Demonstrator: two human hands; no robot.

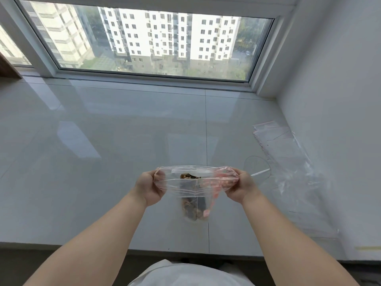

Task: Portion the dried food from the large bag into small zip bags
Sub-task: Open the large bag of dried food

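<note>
The person stands at a wide, glossy white sill [103,131] below a window [144,42], both bare forearms stretched out over it, and the clear zip bag [191,182] they hold up serves as the reference for everything else.

At the bag's left end is the left hand [149,187]. Its back faces us, wrist bent slightly inward, the fingers curled round the bag's rim and pinching the plastic there. The forearm runs down and to the left from it toward the lower edge of the view.

The zip bag hangs between the two hands, held off the sill, its mouth pulled wide into a long flat opening facing up. Inside, toward the bottom and roughly under the middle of the mouth, sits a clump of dark brown dried food [192,207]. Pink printing shows on the right part of the plastic; I cannot read it.

At the bag's right end the right hand [240,187] mirrors the other: fingers curled, gripping the rim, the plastic bunched in its grasp, forearm angling down and to the right.

Just beyond the right hand a thin white stick with a wire loop [260,172] lies on the sill, possibly a tie, though it is too slight to be sure. Farther right of the bag, against the white wall [340,100], lies a flat heap of clear plastic bags [288,149].
</note>
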